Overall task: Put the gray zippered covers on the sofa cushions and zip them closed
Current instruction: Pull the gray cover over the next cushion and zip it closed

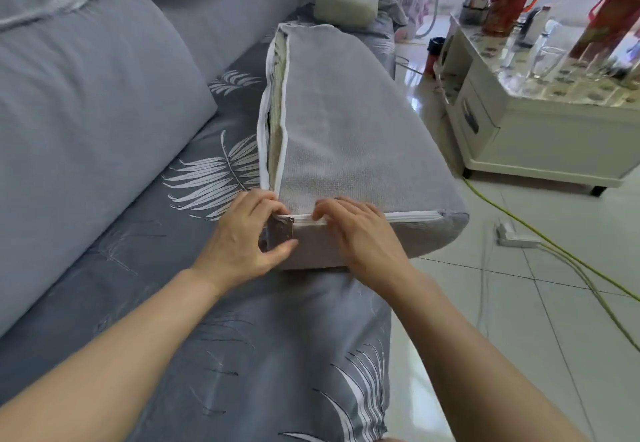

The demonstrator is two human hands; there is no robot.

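Gray cover (346, 130) lies over the sofa cushion (276, 109) on the seat of the sofa (86, 95), at its front edge beside the tiled floor (485, 303). Head view: the zipper (412, 217) is closed along the near edge from the right-hand corner up to the right hand (360, 230). From the near left corner the long left side stands open, with the cushion filling visible between the two white zipper tapes. The left hand (242, 237) grips the near left corner, fingers over the top and thumb underneath, around a dark exposed patch (280, 234) where the cover has not yet closed. The right hand is narrow, fingertips bent down onto the zipper line and apparently pinching it; the slider itself is hidden beneath them. The step in hand is judged to be carrying the slider round this corner. To do it well, draw both tapes together ahead of the slider with the left hand, tuck the exposed patch inside, and keep loose fabric clear of the teeth. Pull parallel to the teeth, not upward. At the bend, ease the slider slowly, since the tapes pull apart there. A white cabinet (519, 151) and a yellow cable (519, 220) stand well apart to the right.
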